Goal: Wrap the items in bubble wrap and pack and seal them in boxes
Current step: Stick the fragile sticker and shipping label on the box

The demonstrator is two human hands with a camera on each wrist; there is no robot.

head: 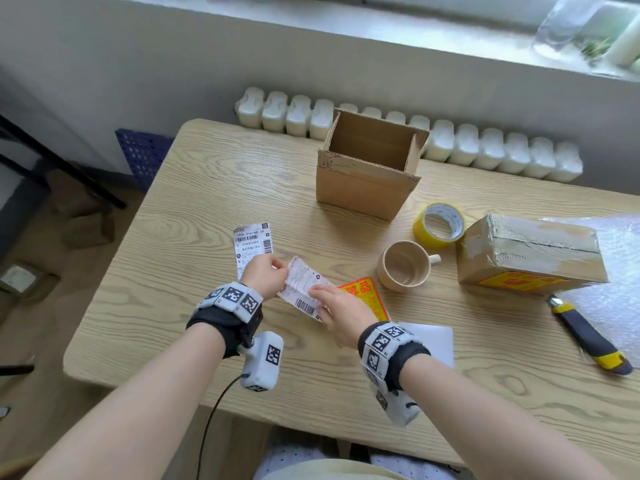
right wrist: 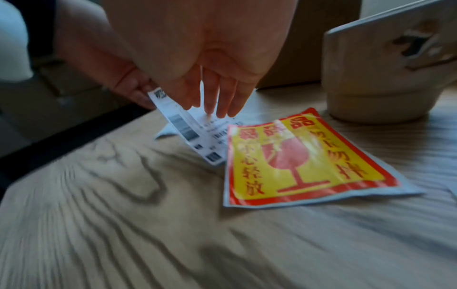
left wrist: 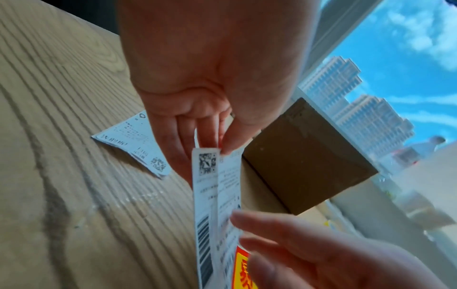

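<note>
My left hand [head: 282, 271] pinches the far end of a white shipping label [head: 301, 289] and holds it just above the wooden table [head: 173, 271]. In the left wrist view thumb and fingers [left wrist: 210, 133] clamp the label [left wrist: 217, 195], which looks split into two layers. The straight fingers of my right hand [head: 322, 292] press on the label's near part [right wrist: 197, 129]. A beige mug [head: 403, 266] stands unwrapped to the right. An open cardboard box [head: 370, 168] stands behind it. A taped box [head: 530, 251] sits at right.
A second label [head: 252, 242] lies flat left of my hands. A yellow-red fragile sticker [head: 367, 296] lies under my right hand. Yellow tape roll [head: 439, 221], utility knife [head: 585, 334], bubble wrap [head: 616, 271] and a white sheet [head: 433, 337] are to the right.
</note>
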